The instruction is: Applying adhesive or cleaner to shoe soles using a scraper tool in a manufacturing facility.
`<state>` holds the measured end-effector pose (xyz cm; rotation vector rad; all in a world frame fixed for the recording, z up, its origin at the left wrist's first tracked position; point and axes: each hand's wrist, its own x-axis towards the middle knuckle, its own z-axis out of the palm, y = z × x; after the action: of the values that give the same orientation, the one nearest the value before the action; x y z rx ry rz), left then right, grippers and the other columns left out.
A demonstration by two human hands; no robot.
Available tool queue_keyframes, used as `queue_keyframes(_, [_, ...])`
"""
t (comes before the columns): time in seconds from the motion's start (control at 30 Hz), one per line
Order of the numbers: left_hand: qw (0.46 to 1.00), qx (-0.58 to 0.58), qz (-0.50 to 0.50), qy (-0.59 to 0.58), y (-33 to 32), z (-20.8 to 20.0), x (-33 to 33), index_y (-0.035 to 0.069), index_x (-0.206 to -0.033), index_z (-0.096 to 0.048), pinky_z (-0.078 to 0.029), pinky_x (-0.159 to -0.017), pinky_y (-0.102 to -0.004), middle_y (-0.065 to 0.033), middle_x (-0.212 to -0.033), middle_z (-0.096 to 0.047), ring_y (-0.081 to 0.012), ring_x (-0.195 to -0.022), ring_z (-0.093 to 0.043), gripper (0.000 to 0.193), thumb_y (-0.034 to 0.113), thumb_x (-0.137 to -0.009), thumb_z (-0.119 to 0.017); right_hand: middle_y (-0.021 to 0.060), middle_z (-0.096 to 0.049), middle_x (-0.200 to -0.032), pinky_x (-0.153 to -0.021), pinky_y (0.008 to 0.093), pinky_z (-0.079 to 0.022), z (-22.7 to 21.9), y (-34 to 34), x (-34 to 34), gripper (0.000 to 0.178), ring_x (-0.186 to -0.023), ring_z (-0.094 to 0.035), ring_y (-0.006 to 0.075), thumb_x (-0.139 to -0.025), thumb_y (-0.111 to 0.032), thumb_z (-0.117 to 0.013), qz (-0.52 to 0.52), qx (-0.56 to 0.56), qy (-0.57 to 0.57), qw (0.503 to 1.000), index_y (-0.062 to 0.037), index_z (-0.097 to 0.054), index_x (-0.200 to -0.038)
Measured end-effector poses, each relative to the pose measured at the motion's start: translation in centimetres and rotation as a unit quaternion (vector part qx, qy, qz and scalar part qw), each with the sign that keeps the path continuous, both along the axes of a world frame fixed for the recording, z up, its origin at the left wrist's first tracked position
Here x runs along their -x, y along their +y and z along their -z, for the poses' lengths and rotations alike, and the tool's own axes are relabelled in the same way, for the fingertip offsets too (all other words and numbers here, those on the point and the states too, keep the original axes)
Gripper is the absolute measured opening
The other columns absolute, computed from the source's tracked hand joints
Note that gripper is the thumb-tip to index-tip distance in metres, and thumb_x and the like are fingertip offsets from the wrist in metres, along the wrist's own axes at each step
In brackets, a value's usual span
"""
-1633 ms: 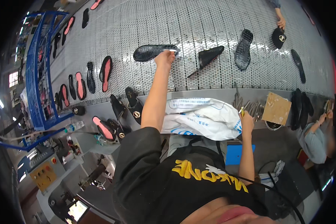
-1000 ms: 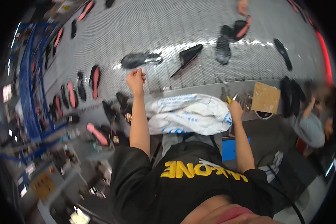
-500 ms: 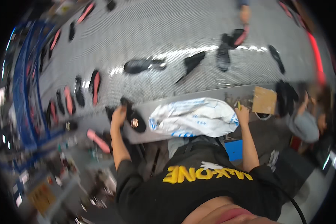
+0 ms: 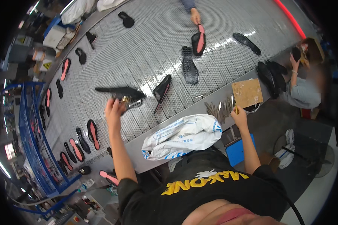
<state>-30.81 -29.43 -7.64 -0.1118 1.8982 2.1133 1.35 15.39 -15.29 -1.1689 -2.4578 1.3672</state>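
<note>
Since the left hand (image 4: 114,109) left the grey metal counter (image 4: 136,150), the head view shows, left of centre, its grip closed on a black slipper (image 4: 124,91) with a gold ornament above the silvery mesh conveyor (image 4: 146,41), bringing it beside a glossy black sole (image 4: 136,104); right of centre, the right hand (image 4: 240,118) grasps a thin yellow tool (image 4: 236,109)

The person wears a black short-sleeved shirt (image 4: 214,161) with yellow lettering (image 4: 199,182).
</note>
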Motion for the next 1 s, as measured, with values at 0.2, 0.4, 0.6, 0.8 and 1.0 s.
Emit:
queue_keyframes(0.2, [0.987,-0.131,0.047,-0.078,22.6,6.8,20.0,0.003,-0.105,-0.051,-0.054,-0.065,-0.0335,-0.0103,-0.088,-0.061,-0.0229,-0.077,-0.064,0.018,0.01,-0.089,-0.057,0.0094,-0.052,-0.066,-0.059,0.0297,-0.043,-3.2,-1.2,1.0,0.013,-0.063,-0.051,0.0137,-0.077,-0.01,-0.059,-0.008,0.09,0.036,0.995,0.0,-0.052,-0.081])
queue_keyframes(0.4, [0.967,-0.169,0.069,-0.178,39.4,13.1,32.1,-0.001,-0.108,-0.046,-0.055,-0.069,-0.0368,-0.0184,-0.098,-0.055,-0.0301,-0.082,-0.062,0.019,-0.001,-0.089,-0.046,0.0085,-0.043,-0.06,-0.052,0.0316,-0.038,0.4,-2.4,-0.1,0.014,-0.057,-0.042,0.0121,-0.078,-0.011,-0.054,0.048,0.174,0.018,0.983,0.0021,-0.052,-0.082])
queue_keyframes(0.6, [0.978,-0.151,0.039,-0.137,47.2,17.1,39.5,-0.002,-0.116,-0.042,-0.055,-0.071,-0.0349,-0.0172,-0.1,-0.053,-0.0267,-0.083,-0.061,0.028,-0.004,-0.088,-0.043,0.0092,-0.039,-0.059,-0.051,0.0315,-0.036,1.1,-1.7,2.2,0.012,-0.057,-0.039,0.0123,-0.076,-0.008,-0.052,0.035,0.186,-0.022,0.982,0.0016,-0.046,-0.075])
queue_keyframes(0.8, [0.982,-0.146,0.105,-0.061,51.0,18.2,41.3,0.003,-0.125,-0.042,-0.05,-0.08,-0.0412,-0.0127,-0.117,-0.05,-0.0215,-0.088,-0.058,0.041,-0.006,-0.085,-0.044,0.0099,-0.037,-0.058,-0.05,0.0319,-0.033,1.4,0.3,3.6,0.014,-0.055,-0.036,0.0131,-0.074,-0.007,-0.052,0.026,0.161,-0.054,0.985,0.0011,-0.041,-0.072])
queue_keyframes(1.0, [0.973,0.081,0.119,0.18,37.2,17.0,33.0,0.002,-0.116,-0.057,-0.05,-0.076,-0.0346,-0.0137,-0.102,-0.065,-0.0198,-0.081,-0.065,0.037,0.001,-0.079,-0.054,0.0084,-0.037,-0.059,-0.051,0.0312,-0.032,0.8,-1.2,7.4,0.012,-0.056,-0.037,0.0131,-0.074,-0.007,-0.051,-0.132,0.13,-0.041,0.982,-0.0011,-0.041,-0.071])
